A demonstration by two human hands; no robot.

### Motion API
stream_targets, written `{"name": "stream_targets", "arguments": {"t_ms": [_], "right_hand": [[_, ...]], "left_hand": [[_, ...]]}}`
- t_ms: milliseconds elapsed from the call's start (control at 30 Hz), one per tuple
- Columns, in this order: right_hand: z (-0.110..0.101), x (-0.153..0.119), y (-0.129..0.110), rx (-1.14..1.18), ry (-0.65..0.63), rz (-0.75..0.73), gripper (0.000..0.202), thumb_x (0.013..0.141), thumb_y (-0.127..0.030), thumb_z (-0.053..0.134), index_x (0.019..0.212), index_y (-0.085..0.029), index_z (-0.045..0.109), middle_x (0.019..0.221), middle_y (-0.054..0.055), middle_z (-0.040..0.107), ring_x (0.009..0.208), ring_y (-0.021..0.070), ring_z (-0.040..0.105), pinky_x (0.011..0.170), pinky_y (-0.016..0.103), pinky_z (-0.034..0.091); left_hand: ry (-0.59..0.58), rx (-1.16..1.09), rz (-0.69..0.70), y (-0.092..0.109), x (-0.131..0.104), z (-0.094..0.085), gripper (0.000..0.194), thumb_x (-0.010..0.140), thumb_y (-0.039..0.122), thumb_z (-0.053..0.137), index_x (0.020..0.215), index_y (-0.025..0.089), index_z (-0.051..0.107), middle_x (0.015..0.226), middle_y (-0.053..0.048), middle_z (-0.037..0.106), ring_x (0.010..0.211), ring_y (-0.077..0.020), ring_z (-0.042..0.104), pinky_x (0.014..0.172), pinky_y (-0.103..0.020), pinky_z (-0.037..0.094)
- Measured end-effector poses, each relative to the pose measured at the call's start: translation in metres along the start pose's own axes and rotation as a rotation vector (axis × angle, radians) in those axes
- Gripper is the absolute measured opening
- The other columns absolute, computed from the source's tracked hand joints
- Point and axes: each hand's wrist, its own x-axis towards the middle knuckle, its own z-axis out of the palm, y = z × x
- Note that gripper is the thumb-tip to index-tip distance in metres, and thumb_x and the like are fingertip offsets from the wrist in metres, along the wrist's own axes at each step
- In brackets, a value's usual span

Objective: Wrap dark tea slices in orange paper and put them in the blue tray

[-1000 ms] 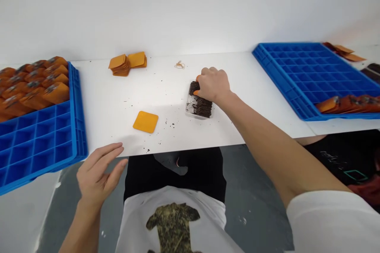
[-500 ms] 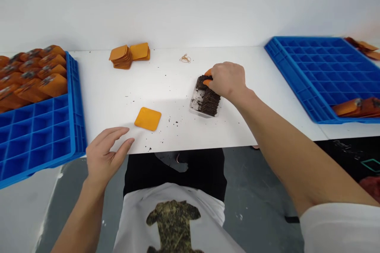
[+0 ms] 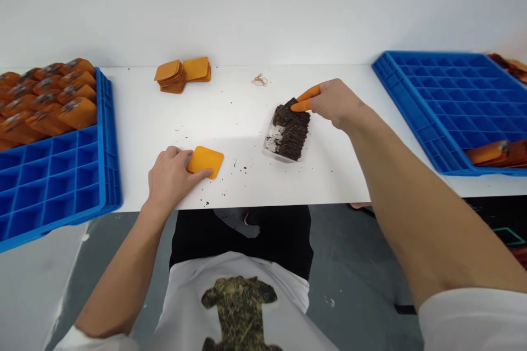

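My left hand (image 3: 172, 177) rests on the table with its thumb and fingers closed about the left and lower edges of a flat orange card (image 3: 206, 160) with rounded corners, which lies on the table. My right hand (image 3: 331, 103) has orange finger covers on the thumb and forefinger. These pinch a thin dark brown square piece (image 3: 291, 108) at the top of a small clear plastic box (image 3: 270, 152). Inside that box stands a row of similar dark pieces (image 3: 294, 139), leaning on each other, with dark crumbs on its floor.
A blue compartment tray (image 3: 107, 148) at left holds several filled orange packets (image 3: 80, 112). Another blue tray (image 3: 405, 104) at right holds a few orange pieces (image 3: 489, 152). Stacked orange cards (image 3: 171, 75) and rubber bands (image 3: 259, 80) lie at the back. Dark crumbs dot the white table (image 3: 230, 120).
My left hand has moved right and taken hold of the orange card. My right hand has drawn back slightly to the right, tilting up a dark piece between its fingertips.
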Motion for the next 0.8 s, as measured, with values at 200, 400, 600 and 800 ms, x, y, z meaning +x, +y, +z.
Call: {"name": "stream_targets", "arguments": {"t_ms": [200,400,600,800], "right_hand": [[-0.019,0.003,0.036,0.332,0.001,0.222,0.024,0.077,-0.014,0.095,0.087,-0.018,0.074,0.084,0.004,0.067,0.065,0.0102,0.048,0.047,0.023,0.03],[-0.02,-0.011,0.061,0.522,-0.045,0.331,0.026,0.085,-0.013,0.089,0.081,-0.019,0.064,0.076,0.001,0.06,0.055,0.0065,0.04,0.04,0.018,0.025],[-0.02,-0.026,0.066,0.682,-0.072,0.334,0.019,0.084,-0.008,0.081,0.084,-0.019,0.066,0.075,0.001,0.06,0.055,0.0083,0.041,0.041,0.02,0.025],[-0.032,-0.062,0.062,0.885,-0.046,0.176,0.033,0.07,-0.02,0.091,0.077,-0.021,0.059,0.072,-0.002,0.054,0.058,0.0087,0.046,0.045,0.02,0.033]], "left_hand": [[-0.066,-0.085,-0.072,0.007,0.005,0.0,0.046,0.083,0.056,0.085,0.12,0.028,0.081,0.112,-0.008,0.076,0.103,-0.0332,0.07,0.076,-0.04,0.048],[0.045,-0.188,-0.056,0.007,0.006,0.006,0.048,0.085,0.046,0.083,0.129,0.029,0.079,0.12,-0.007,0.076,0.101,-0.0288,0.071,0.085,-0.042,0.051],[0.09,-0.429,-0.126,0.007,0.004,0.006,0.015,0.082,0.034,0.08,0.092,0.024,0.08,0.093,-0.004,0.076,0.088,-0.0246,0.066,0.078,-0.037,0.047],[0.026,-1.264,-0.272,0.004,-0.009,-0.008,0.035,0.07,0.044,0.094,0.087,0.018,0.077,0.071,0.001,0.067,0.065,-0.012,0.057,0.058,-0.024,0.041]]}}
